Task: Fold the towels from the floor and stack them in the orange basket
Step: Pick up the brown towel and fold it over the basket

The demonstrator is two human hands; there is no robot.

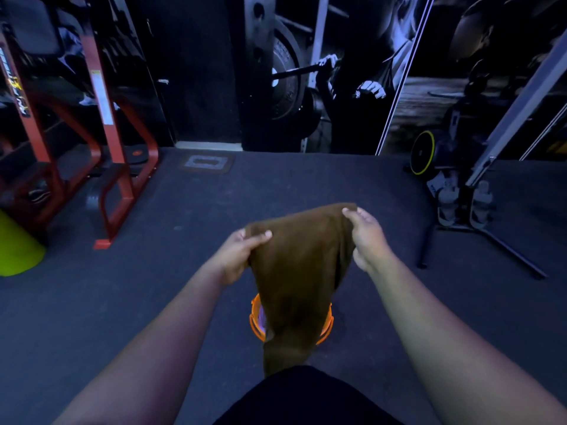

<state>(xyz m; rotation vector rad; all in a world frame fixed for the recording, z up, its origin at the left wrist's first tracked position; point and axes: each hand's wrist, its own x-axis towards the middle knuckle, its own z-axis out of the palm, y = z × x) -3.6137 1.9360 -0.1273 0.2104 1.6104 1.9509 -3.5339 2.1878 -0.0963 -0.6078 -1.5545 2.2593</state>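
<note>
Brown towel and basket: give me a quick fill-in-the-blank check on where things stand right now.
1. The brown towel is held up by ____ hands.
2. The towel hangs in front of the ____ basket on the floor.
3. The left hand and right hand each grip a top ____ of the towel.

Missing words: both; orange; corner

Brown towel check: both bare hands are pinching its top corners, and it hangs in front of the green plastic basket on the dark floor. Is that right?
Not quite. The basket behind the hanging brown towel is orange, not green, as the head view shows. The rest holds: the left hand and the right hand pinch the towel's top corners, above the dark floor.
</note>
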